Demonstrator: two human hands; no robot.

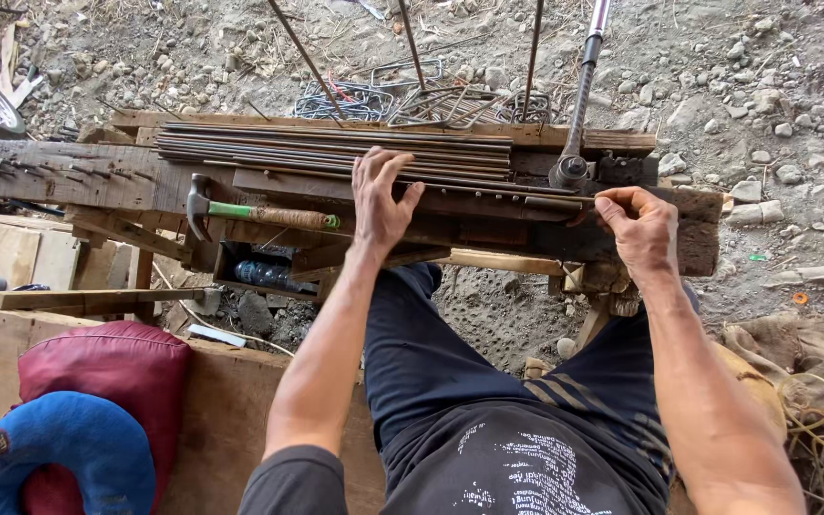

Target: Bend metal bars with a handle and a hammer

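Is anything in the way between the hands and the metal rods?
Nothing visible. The left hand already rests flat on the metal rods on the wooden bench, and the right hand pinches one rod's end. The hammer lies off to the side.

Bench top crowded — steel rods (336, 153) behind, hammer (259, 214) left, lever tool (579, 114) right — bare board (88, 176) far left.
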